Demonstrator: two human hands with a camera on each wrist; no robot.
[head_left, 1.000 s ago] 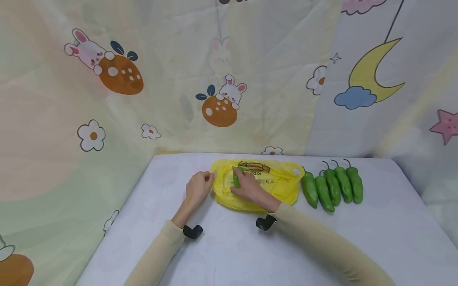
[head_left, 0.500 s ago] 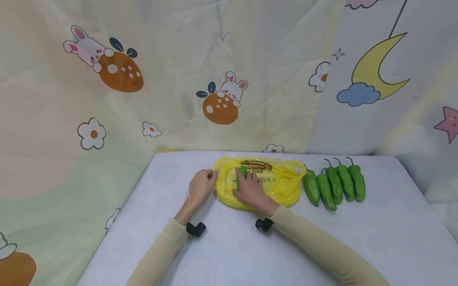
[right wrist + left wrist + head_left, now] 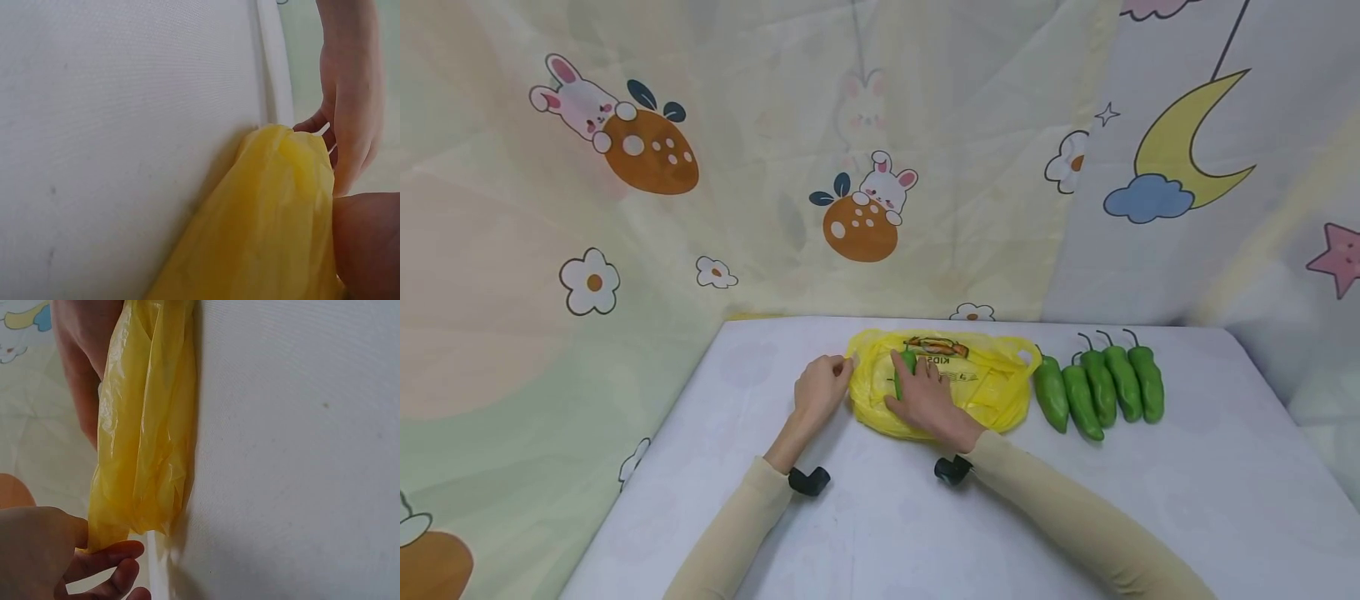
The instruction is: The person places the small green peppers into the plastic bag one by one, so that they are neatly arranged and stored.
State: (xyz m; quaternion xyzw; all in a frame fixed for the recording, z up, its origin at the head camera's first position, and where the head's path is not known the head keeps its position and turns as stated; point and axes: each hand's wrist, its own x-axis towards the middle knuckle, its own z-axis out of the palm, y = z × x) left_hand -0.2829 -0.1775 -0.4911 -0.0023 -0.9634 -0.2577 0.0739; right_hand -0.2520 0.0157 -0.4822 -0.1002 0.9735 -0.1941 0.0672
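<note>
A yellow plastic bag (image 3: 992, 400) with a printed panel and the word KIDS lies on the table in the head view. At its left edge my left hand (image 3: 820, 387) pinches the film between thumb and fingers, which the left wrist view shows with the bag (image 3: 144, 425) stretched up from the fingertips. Over the bag's left half lies a green pepper (image 3: 909, 360), partly hidden by my right hand (image 3: 931, 404). The right index finger runs along the pepper's left side, the other fingers are spread to its right, and the thumb is apart.
Several green peppers (image 3: 1101, 387) lie side by side to the right of the bag, stems to the back. The white table (image 3: 880, 517) ends at a patterned cloth backdrop (image 3: 760, 208). A black wrist camera (image 3: 808, 481) sits on the left wrist.
The right hand held the pepper a second ago with its fingers gathered; its fingers have since spread over the pepper on the bag. The left hand keeps its pinch. The view shifted slightly.
</note>
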